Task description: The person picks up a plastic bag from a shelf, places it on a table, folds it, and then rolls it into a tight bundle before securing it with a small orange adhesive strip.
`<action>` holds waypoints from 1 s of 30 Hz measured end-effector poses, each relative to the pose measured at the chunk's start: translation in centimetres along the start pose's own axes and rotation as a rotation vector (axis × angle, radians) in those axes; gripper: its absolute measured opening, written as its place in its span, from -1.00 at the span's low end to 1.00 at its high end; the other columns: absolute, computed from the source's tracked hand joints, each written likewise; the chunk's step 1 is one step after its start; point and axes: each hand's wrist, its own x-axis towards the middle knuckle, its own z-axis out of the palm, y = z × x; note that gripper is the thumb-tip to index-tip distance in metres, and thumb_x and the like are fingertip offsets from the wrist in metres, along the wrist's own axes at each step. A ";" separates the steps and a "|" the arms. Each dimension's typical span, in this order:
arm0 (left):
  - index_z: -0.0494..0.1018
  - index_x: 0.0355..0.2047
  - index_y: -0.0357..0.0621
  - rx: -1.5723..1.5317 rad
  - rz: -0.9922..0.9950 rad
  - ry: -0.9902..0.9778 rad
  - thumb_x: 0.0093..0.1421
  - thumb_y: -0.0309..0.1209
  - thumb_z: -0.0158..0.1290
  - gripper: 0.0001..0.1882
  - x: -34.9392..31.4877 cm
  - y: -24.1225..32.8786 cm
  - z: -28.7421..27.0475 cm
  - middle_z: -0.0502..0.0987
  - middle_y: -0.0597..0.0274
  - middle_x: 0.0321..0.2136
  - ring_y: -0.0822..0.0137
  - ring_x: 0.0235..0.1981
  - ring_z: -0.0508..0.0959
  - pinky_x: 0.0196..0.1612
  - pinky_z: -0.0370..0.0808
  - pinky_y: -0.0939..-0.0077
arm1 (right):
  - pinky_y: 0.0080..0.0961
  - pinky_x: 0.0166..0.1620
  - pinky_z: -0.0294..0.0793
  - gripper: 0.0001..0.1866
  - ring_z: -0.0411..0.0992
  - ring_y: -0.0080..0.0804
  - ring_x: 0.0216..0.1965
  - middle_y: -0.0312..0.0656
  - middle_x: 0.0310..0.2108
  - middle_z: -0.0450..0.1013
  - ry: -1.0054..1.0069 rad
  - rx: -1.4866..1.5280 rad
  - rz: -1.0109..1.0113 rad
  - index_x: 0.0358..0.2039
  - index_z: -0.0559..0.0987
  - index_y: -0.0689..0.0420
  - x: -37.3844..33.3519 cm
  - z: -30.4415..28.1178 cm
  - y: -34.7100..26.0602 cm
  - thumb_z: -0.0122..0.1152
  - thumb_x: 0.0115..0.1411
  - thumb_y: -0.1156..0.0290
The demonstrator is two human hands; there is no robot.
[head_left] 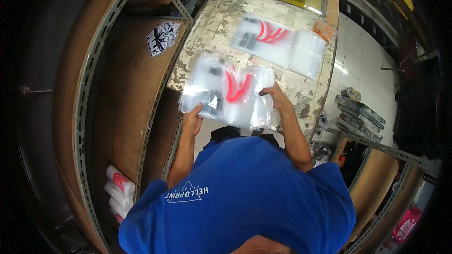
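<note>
your left hand grips the near left edge of a clear plastic bag with a red mark printed on it, thumb on top and fingers tucked under the film; your right hand pinches the bag's right edge, fingers closed on the plastic, with something small and dark at the fingertips that is too blurred to make out; between the two hands the bag is held up flat, above the near edge of the worn table, whose pale paint is flaked and patchy; the bag looks like more than one layer, though motion blur hides how many; farther along the table, to the right, lies a second stack of clear bags with the same red mark, well apart from the one you hold, and just beyond its far right corner sits a small orange thing; to your left runs a wooden shelf framed in slotted metal angle, with a black and white sticker on its board; low on the near left of that shelf rests a bundle of rolled bags showing red print; on the right, over the white tiled floor, a pile of flat grey frames lies stacked; your blue shirt fills the near middle of the view
</note>
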 end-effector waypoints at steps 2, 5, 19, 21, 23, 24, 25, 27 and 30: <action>0.30 0.11 -0.18 0.146 -0.027 0.148 0.12 -0.54 0.19 -0.47 2.2 -2.9 -2.2 0.49 0.24 -0.07 0.31 -0.08 0.53 -0.03 0.53 0.41 | -0.50 -0.28 0.53 -0.54 0.47 -0.43 -0.36 -0.22 -0.39 0.46 -0.007 -0.216 -0.039 -0.15 0.46 0.29 1.0 0.1 -0.6 0.18 -0.17 0.71; 0.17 0.22 -0.24 0.015 -0.126 -0.159 0.16 -0.21 0.18 -0.29 4.0 -2.4 -4.3 0.38 0.03 0.10 0.04 0.11 0.41 0.12 0.41 0.06 | -0.50 -0.22 0.49 -0.48 0.45 -0.41 -0.33 -0.22 -0.34 0.47 0.067 -0.370 -0.099 -0.12 0.46 0.28 1.7 -0.2 -1.5 0.21 -0.22 0.72; 0.37 0.08 -0.33 0.666 -0.318 -0.505 0.05 -0.44 0.27 -0.42 15.1 3.2 1.0 0.56 0.13 -0.15 0.35 -0.16 0.55 -0.13 0.51 0.43 | -0.43 -0.02 0.45 -0.28 0.47 -0.36 -0.17 -0.17 -0.19 0.50 0.378 -0.643 -0.216 0.00 0.44 0.25 0.8 3.4 -2.0 0.37 -0.31 0.64; 0.39 0.06 -0.33 0.799 -0.177 -0.487 0.04 -0.46 0.27 -0.45 14.9 2.8 0.9 0.57 0.13 -0.18 0.34 -0.19 0.56 -0.13 0.51 0.44 | -0.43 0.00 0.45 -0.25 0.47 -0.35 -0.15 -0.16 -0.16 0.49 0.394 -0.663 -0.224 0.02 0.42 0.24 0.8 3.2 -1.5 0.40 -0.33 0.63; 0.42 0.00 -0.35 0.824 -0.034 -0.506 0.04 -0.47 0.26 -0.50 14.3 3.3 0.9 0.58 0.15 -0.22 0.35 -0.24 0.57 -0.14 0.51 0.49 | -0.42 0.01 0.45 -0.22 0.46 -0.35 -0.10 -0.15 -0.13 0.48 0.345 -0.555 -0.193 0.04 0.40 0.24 -0.5 4.3 -2.5 0.43 -0.32 0.61; 0.43 -0.02 -0.35 0.770 -0.020 -0.489 0.04 -0.46 0.26 -0.52 14.0 3.6 0.9 0.58 0.15 -0.23 0.36 -0.24 0.57 -0.15 0.52 0.49 | -0.42 0.01 0.44 -0.21 0.46 -0.34 -0.09 -0.14 -0.12 0.47 0.349 -0.453 -0.245 0.05 0.38 0.24 -0.9 4.7 -2.4 0.44 -0.31 0.60; 0.45 -0.04 -0.36 0.717 -0.022 -0.473 0.04 -0.46 0.26 -0.53 13.6 4.1 1.2 0.59 0.15 -0.24 0.37 -0.24 0.57 -0.16 0.52 0.50 | -0.42 0.02 0.44 -0.20 0.45 -0.34 -0.08 -0.14 -0.11 0.47 0.360 -0.349 -0.285 0.06 0.37 0.24 -1.5 5.1 -2.2 0.45 -0.29 0.59; 0.49 -0.10 -0.37 0.633 -0.053 -0.458 0.06 -0.45 0.25 -0.60 13.9 4.9 1.8 0.60 0.13 -0.26 0.40 -0.26 0.57 -0.20 0.52 0.50 | -0.41 0.03 0.44 -0.18 0.45 -0.32 -0.06 -0.11 -0.10 0.47 0.414 -0.279 -0.277 0.08 0.34 0.25 -2.1 5.4 -1.7 0.47 -0.28 0.56; 0.50 -0.11 -0.37 0.774 -0.086 -0.455 0.07 -0.45 0.24 -0.62 16.2 4.2 1.2 0.61 0.12 -0.28 0.37 -0.29 0.58 -0.21 0.53 0.49 | -0.39 0.03 0.43 -0.16 0.45 -0.26 -0.05 -0.06 -0.09 0.47 0.556 -0.448 -0.198 0.08 0.33 0.25 -1.2 4.7 0.0 0.51 -0.28 0.49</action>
